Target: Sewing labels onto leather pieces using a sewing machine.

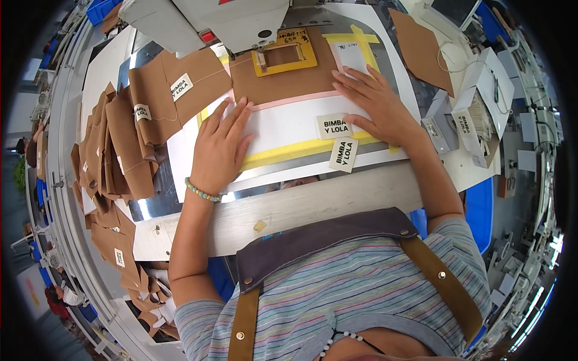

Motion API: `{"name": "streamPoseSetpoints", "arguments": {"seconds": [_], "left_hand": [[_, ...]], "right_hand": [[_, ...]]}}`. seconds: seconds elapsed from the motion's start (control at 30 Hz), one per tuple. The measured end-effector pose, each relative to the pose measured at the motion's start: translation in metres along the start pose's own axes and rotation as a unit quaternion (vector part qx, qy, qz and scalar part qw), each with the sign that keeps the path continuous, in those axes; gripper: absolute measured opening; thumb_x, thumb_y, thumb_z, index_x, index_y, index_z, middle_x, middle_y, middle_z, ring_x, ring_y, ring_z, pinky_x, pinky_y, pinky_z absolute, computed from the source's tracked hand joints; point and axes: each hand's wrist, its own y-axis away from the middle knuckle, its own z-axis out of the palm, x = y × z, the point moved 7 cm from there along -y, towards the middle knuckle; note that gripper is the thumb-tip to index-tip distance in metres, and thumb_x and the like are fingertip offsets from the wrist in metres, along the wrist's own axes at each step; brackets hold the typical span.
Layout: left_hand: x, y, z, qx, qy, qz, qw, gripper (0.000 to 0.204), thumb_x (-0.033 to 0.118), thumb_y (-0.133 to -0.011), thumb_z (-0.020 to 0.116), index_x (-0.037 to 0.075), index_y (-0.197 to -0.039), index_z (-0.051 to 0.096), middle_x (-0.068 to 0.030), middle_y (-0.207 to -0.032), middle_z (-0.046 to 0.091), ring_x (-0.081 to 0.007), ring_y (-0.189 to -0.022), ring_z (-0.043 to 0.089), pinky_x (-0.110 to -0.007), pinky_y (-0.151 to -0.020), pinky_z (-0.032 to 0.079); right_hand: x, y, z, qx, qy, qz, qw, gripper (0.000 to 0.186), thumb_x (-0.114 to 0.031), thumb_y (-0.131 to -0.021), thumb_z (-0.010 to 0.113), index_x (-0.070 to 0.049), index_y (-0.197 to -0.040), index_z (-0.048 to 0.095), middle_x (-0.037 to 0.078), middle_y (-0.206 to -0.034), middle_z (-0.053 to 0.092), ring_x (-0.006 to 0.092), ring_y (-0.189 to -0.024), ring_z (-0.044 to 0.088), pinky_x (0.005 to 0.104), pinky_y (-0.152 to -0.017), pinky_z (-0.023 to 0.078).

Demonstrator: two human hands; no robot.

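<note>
The panel is brown, the frame yellow, the bracelet seemingly green-yellow.

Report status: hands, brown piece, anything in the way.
Left hand open, right hand open. Brown piece flat, yellow frame on it. Two white labels near right hand.

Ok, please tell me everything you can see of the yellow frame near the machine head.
The yellow frame is flat and stiff-looking, metal or plastic, unclear which. Its roughly rectangular window shows the brown panel below; dark handwriting marks its far part. It lies on that panel, slightly turned, its right end farther from the person. The machine head hides its upper-left part; any contact there is unclear. Neither left hand nor right hand touches it.
</note>
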Motion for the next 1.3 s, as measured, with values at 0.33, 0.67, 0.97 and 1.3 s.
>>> {"name": "streamPoseSetpoints", "arguments": {"seconds": [0.33, 0.67, 0.97, 1.3], "left_hand": [[-0.008, -0.001, 0.017, -0.053, 0.002, -0.011, 0.999, 0.063, 0.012, -0.102, 0.066, 0.006, -0.162, 0.050, -0.0102, -0.162, 0.057, -0.0379, -0.155, 0.044, -0.049, -0.127, 0.035], [-0.020, 0.004, 0.020, -0.065, 0.001, -0.018, 0.998, 0.058, 0.011, -0.103, 0.066, 0.006, -0.160, 0.053, -0.0100, -0.160, 0.060, -0.0391, -0.154, 0.045, -0.050, -0.127, 0.035], [-0.006, 0.000, 0.015, -0.055, 0.028, -0.022, 0.998, 0.061, 0.011, -0.097, 0.074, 0.003, -0.155, 0.056, -0.0136, -0.154, 0.064, -0.0414, -0.148, 0.051, -0.050, -0.121, 0.043], [-0.012, -0.003, 0.014, -0.050, 0.036, -0.033, 0.998, 0.063, 0.007, -0.097, 0.071, 0.006, -0.158, 0.055, -0.0102, -0.155, 0.064, -0.0401, -0.147, 0.052, -0.049, -0.119, 0.046]], "right_hand": [[0.013, 0.005, 0.018, 0.062, -0.003, -0.002, 0.998, 0.070, -0.058, -0.110, 0.051, -0.018, -0.166, 0.045, 0.006, -0.178, 0.032, 0.0285, -0.166, 0.022, 0.0600, -0.135, 0.013], [0.014, 0.002, 0.022, 0.073, -0.016, 0.004, 0.997, 0.068, -0.064, -0.110, 0.046, -0.018, -0.160, 0.055, 0.006, -0.174, 0.041, 0.0304, -0.165, 0.025, 0.0588, -0.135, 0.015], [0.009, 0.009, 0.011, 0.015, -0.007, 0.023, 1.000, 0.069, -0.053, -0.108, 0.056, -0.017, -0.166, 0.046, 0.006, -0.177, 0.034, 0.0281, -0.166, 0.023, 0.0557, -0.136, 0.012], [0.009, 0.004, 0.007, 0.019, -0.006, 0.019, 1.000, 0.071, -0.056, -0.108, 0.054, -0.015, -0.165, 0.047, 0.006, -0.177, 0.034, 0.0310, -0.166, 0.022, 0.0582, -0.136, 0.012]]}}
